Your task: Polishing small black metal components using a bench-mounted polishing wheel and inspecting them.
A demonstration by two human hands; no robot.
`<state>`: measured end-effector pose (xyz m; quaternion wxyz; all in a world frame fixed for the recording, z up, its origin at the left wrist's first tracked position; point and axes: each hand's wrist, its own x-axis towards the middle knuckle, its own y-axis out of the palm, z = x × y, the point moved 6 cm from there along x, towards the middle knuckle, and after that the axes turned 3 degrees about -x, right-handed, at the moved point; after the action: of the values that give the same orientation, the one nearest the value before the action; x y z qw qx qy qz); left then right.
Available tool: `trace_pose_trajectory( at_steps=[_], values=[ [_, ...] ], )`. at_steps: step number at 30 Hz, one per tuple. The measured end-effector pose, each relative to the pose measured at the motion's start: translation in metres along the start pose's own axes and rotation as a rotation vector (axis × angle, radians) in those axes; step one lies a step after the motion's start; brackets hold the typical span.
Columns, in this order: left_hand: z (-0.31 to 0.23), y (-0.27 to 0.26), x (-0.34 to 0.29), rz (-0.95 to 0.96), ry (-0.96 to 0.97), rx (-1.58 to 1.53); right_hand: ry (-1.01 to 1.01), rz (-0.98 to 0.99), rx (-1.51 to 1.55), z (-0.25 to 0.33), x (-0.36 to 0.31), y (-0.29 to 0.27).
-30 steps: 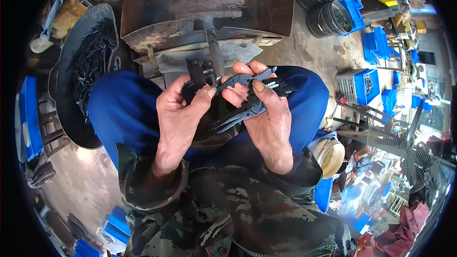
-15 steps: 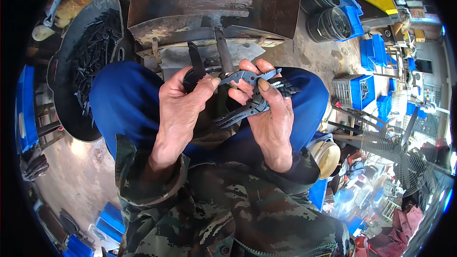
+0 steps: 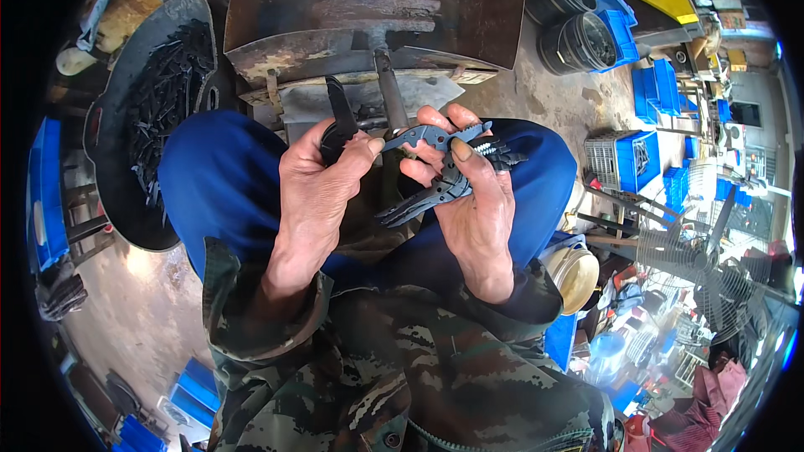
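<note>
My left hand [image 3: 314, 192] grips a dark curved metal piece [image 3: 339, 117] that sticks up past the thumb. My right hand [image 3: 473, 201] holds a bundle of dark grey flat metal parts [image 3: 435, 176] with notched edges, one of them [image 3: 431, 134] lying across between both hands at thumb height. Both hands are over my lap, above blue trousers [image 3: 218, 184], with camouflage sleeves at the wrists.
A large round black pan [image 3: 126, 201] full of dark metal pieces sits at my left. A rusty metal machine [image 3: 377, 8] with a vertical rod [image 3: 389, 92] stands right in front. Blue crates [image 3: 632, 159], black buckets [image 3: 578, 42] and a fan [image 3: 695, 259] fill the right side.
The hands have stayed together over the lap; the left hand's curved piece has risen slightly and the flat part now lies between both thumbs.
</note>
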<state>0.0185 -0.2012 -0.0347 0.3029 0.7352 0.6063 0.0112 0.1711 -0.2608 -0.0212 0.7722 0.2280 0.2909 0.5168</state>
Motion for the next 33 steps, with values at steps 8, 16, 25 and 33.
trace_pose_trajectory(
  at_steps=[8, 16, 25, 33],
  values=[
    [0.009, -0.002, 0.002, -0.003, -0.016, -0.006, -0.006, -0.011, -0.007, -0.002, -0.001, -0.005],
    [-0.009, 0.001, -0.006, 0.217, 0.187, 0.275, 0.008, 0.05, 0.017, -0.001, -0.002, -0.003],
    [-0.022, 0.009, -0.023, 0.349, 0.204, 0.449, -0.053, 0.218, -0.299, 0.008, -0.005, -0.003],
    [-0.019, 0.015, -0.036, 0.367, 0.291, 0.337, 0.216, 0.416, -0.299, -0.006, -0.025, 0.008]
  ],
)
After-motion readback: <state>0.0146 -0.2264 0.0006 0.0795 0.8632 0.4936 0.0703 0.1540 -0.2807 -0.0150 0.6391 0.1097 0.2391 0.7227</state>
